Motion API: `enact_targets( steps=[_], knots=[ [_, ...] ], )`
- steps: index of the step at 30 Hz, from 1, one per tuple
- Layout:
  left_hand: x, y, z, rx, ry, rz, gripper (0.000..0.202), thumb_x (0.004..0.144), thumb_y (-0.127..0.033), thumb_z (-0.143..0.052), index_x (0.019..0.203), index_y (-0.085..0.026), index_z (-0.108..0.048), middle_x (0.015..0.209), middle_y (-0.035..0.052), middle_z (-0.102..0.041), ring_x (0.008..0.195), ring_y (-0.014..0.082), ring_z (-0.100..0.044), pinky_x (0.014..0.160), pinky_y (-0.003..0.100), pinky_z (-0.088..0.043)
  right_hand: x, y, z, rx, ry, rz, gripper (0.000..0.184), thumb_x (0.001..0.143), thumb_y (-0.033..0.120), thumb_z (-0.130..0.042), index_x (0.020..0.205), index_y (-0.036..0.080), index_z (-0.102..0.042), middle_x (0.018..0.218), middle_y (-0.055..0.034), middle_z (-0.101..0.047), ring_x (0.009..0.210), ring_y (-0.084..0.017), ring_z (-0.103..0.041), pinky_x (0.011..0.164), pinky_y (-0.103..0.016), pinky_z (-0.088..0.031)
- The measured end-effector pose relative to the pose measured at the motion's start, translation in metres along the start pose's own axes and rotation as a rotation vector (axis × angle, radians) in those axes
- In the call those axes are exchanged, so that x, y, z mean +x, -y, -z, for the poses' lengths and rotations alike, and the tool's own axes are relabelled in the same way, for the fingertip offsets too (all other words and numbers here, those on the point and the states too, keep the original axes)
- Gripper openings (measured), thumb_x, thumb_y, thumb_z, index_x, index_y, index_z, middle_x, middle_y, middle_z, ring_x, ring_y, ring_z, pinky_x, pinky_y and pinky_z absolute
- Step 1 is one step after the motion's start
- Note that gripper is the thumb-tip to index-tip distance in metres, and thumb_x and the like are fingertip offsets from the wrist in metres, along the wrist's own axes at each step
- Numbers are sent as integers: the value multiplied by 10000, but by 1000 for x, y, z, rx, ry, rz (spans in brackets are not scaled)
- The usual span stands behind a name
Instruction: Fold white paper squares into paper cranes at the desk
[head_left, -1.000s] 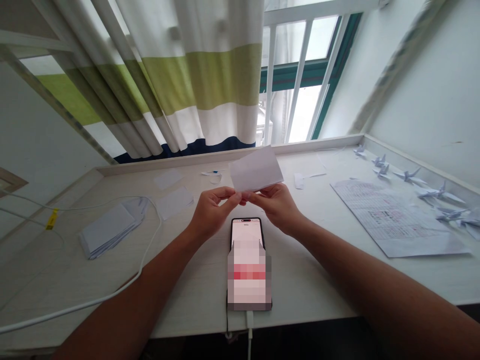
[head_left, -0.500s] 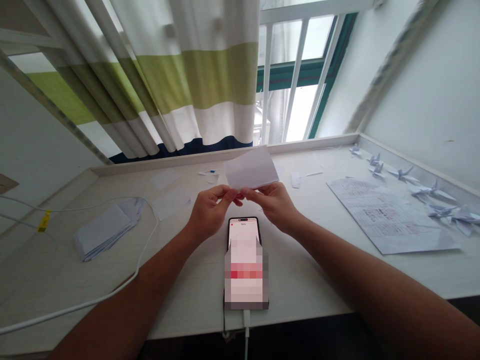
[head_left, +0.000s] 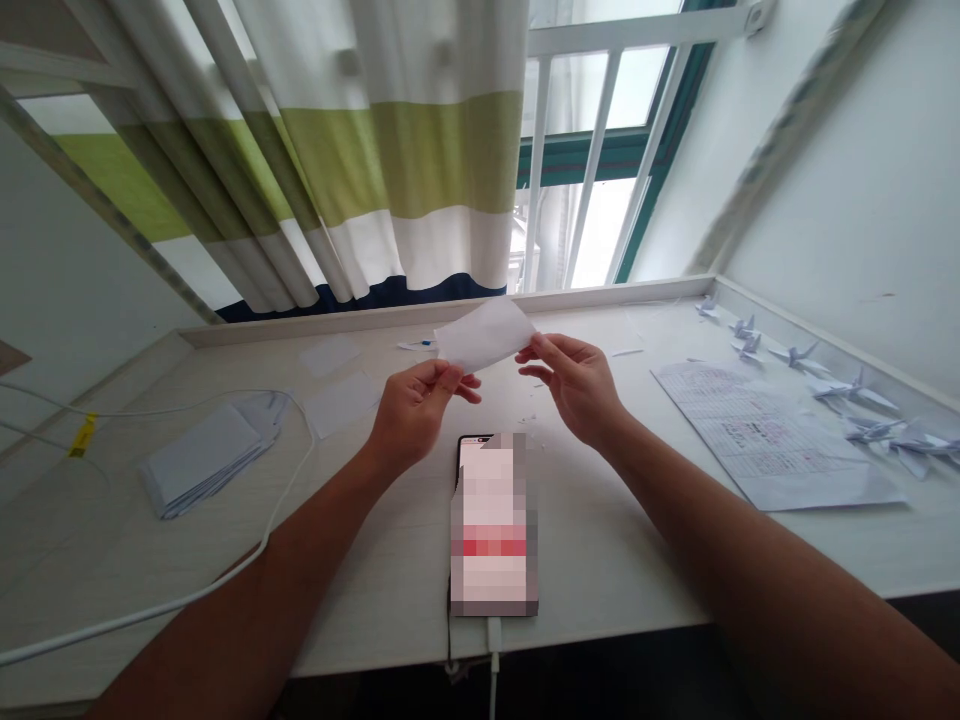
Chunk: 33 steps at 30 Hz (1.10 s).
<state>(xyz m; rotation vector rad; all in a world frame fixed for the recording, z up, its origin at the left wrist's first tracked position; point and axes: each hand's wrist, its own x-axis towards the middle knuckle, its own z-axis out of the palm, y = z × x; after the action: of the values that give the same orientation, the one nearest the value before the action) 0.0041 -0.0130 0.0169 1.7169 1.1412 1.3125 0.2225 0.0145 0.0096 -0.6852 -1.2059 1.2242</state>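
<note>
A small white sheet of paper (head_left: 484, 333) is held up over the middle of the desk. My left hand (head_left: 412, 408) pinches its lower left edge between thumb and fingers. My right hand (head_left: 574, 385) is at the sheet's right end, fingers curled toward it; thumb and forefinger seem to touch that corner. Below the hands a phone (head_left: 491, 525) lies flat on the desk with its screen lit and a cable plugged in at its near end.
A stack of white paper sheets (head_left: 206, 460) lies at the left beside a white cable (head_left: 285, 500). A printed sheet (head_left: 772, 435) lies at the right. Several folded paper cranes (head_left: 855, 390) line the right wall. Loose paper pieces (head_left: 341, 403) lie near the curtain (head_left: 375, 170).
The sheet has tilted down flatter and shifted left. My right hand has moved from the sheet's lower edge out to its right end, and the two hands are now farther apart.
</note>
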Motion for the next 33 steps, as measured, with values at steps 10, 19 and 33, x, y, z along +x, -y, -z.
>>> enact_targets(
  steps=[10,19,33],
  knots=[
    [-2,-3,0,-59,27,-12,309,992,-429,-659,904,-168,-799,847,79,-813,843,225,-763,913,405,-562,-4,2,-7,-32,100,-65,163,826,418,-873,855,260,-840,873,-23,-771,831,-165,-686,821,-348,-567],
    [-2,0,-10,-429,177,213,271,862,-429,-830,942,-171,-823,909,70,-813,788,208,-761,860,413,-622,-8,0,-14,27,131,-39,145,853,341,-825,757,241,-784,757,11,-728,730,-144,-667,806,-347,-570],
    [-4,-1,-10,-377,212,232,285,890,-460,-796,947,-183,-835,918,89,-833,782,252,-796,866,470,-656,-9,3,-11,-97,182,32,278,968,458,-697,830,238,-795,822,-19,-723,769,-164,-683,793,-350,-579]
  ],
)
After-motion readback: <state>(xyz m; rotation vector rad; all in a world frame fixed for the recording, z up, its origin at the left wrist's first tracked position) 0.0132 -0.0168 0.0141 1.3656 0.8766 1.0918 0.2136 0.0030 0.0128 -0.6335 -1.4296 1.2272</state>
